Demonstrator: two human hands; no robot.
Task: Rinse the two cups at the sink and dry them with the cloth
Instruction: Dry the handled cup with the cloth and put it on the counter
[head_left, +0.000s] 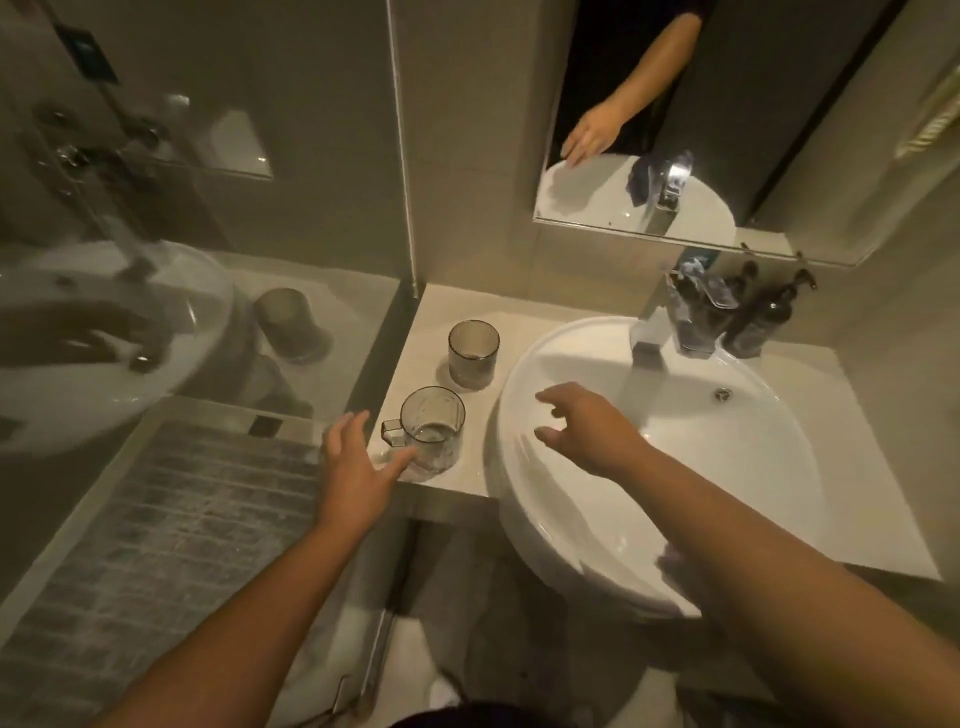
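Two clear glass cups stand on the beige counter (431, 306) left of the white basin (753, 467). The near cup (434, 434) has a small handle on its left side; the far cup (474, 353) is ribbed with no handle. My left hand (358, 462) is open, fingers spread, just left of and below the near cup, thumb close to its base. My right hand (587, 428) hovers open over the basin's left part, holding nothing. Water runs from the chrome tap (660, 322) into the basin. No cloth is in view.
Dark pump bottles (769, 317) and a holder stand behind the tap. A mirror (727, 130) hangs above the basin. A glass shower partition (208, 260) bounds the counter on the left, with a tiled floor (156, 545) below it. The counter's front edge lies by my left hand.
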